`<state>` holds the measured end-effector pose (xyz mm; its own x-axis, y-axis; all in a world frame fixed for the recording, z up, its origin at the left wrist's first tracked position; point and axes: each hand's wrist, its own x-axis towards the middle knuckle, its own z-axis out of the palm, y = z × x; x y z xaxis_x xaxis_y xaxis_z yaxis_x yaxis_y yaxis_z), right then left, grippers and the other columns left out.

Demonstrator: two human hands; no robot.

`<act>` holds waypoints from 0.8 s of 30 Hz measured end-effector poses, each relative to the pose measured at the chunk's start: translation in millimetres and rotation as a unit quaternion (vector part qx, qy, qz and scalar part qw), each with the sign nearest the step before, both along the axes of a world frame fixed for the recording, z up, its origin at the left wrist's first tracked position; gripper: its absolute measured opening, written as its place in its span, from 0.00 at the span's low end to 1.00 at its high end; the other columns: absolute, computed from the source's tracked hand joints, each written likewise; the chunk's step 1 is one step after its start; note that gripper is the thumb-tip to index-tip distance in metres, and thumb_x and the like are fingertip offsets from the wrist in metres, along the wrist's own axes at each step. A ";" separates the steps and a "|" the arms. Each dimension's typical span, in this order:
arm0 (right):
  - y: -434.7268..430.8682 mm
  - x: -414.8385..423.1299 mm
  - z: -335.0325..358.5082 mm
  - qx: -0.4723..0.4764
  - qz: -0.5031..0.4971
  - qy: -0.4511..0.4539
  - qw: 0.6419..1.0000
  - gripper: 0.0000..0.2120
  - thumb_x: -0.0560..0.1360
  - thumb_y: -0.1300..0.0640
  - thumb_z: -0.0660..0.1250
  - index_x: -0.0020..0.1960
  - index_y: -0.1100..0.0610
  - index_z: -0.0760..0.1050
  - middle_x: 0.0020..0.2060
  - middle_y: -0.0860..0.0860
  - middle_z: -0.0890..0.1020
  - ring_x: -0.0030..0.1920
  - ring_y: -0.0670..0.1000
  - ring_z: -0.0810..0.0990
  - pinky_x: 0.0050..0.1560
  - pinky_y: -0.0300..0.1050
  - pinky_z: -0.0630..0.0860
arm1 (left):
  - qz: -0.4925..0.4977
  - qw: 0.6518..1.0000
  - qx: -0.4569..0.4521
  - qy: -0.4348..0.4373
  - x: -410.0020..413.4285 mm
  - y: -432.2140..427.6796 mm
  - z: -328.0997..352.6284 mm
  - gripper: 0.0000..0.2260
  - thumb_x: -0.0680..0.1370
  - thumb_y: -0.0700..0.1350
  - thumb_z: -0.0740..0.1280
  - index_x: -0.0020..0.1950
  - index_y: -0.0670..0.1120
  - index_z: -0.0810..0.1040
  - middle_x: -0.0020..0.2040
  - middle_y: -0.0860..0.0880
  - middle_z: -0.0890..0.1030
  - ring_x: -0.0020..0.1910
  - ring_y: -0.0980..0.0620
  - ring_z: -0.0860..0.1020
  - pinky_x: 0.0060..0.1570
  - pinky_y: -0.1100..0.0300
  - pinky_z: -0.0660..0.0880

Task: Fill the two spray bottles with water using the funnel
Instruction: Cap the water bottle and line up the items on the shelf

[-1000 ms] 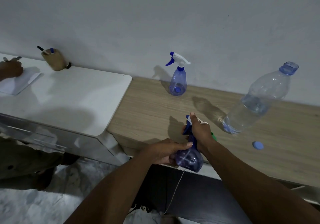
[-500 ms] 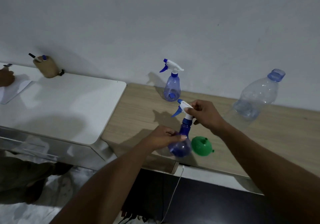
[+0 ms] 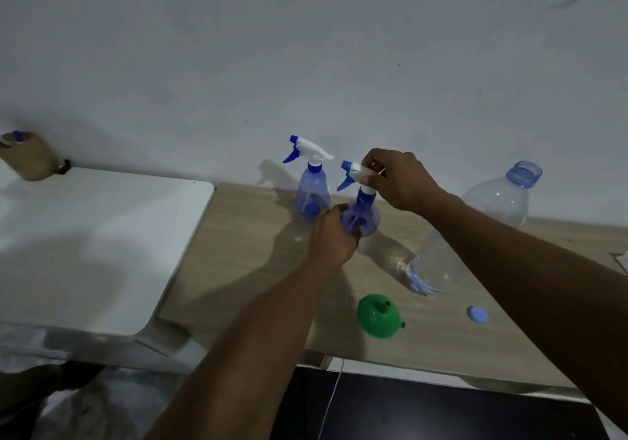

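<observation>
Two blue spray bottles with white trigger heads stand on the wooden table [image 3: 258, 269]. The near spray bottle [image 3: 367, 215] is gripped round its body by my left hand [image 3: 334, 235], while my right hand [image 3: 397, 178] pinches its white spray head [image 3: 353, 173]. The second spray bottle [image 3: 312, 191] stands just behind it by the wall, untouched. A green funnel [image 3: 379, 317] lies upside down on the table nearer the front edge. A large clear water bottle [image 3: 489, 222] with an open blue neck stands to the right, partly behind my right forearm; its blue cap [image 3: 477, 314] lies on the table.
A white desk [image 3: 102, 246] adjoins the wooden table on the left, with a tan pen holder [image 3: 32, 157] at its back by the wall. A thin white cable [image 3: 331, 402] hangs below the table's front edge over a dark floor.
The held spray bottle has moved away from the table's front edge to beside the second bottle. My right hand has shifted up onto the spray head. The funnel now lies uncovered.
</observation>
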<state>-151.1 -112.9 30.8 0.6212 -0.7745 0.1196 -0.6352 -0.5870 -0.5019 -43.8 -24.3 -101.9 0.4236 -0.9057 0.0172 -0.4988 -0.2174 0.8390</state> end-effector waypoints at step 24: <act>-51.7 9.8 -55.6 -0.062 -0.060 0.092 0.992 0.22 0.77 0.52 0.69 0.68 0.53 0.68 0.61 0.56 0.78 0.59 0.59 0.77 0.57 0.58 0.77 | -0.148 0.976 0.158 -0.004 10.6 -40.0 -13.9 0.27 0.76 0.48 0.74 0.73 0.49 0.71 0.66 0.48 0.78 0.62 0.47 0.78 0.58 0.56 0.72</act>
